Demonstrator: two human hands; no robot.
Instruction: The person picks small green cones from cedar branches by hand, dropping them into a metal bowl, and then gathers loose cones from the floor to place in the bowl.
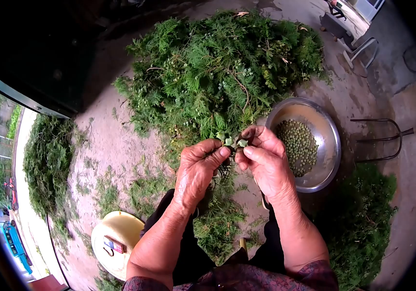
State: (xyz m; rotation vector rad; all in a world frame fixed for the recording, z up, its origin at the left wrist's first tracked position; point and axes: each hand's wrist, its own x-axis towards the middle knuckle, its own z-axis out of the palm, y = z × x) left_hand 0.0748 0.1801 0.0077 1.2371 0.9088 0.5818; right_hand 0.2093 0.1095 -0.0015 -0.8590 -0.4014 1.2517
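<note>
In front of my body, my left hand (196,169) is closed, thumb against fingers, on a conifer sprig (224,169) whose dark foliage hangs below the fingertips. Pale green cones (228,141) stick out at the top of this grip. Close beside it, my right hand (270,162) pinches a green cone (242,143) between thumb and forefinger. A metal bowl (335,145) stands just right of my right hand, with many small round green cones (296,145) in its bottom. Beyond both hands lies a big heap of cut conifer branches (208,72), some bearing cones.
More branches lie in a pile at left (48,160) and a shaded pile at lower right (355,223). A pale yellow round container (111,225) with a small box (115,244) on top sits at lower left. A pronged fork (399,140) lies right of the bowl.
</note>
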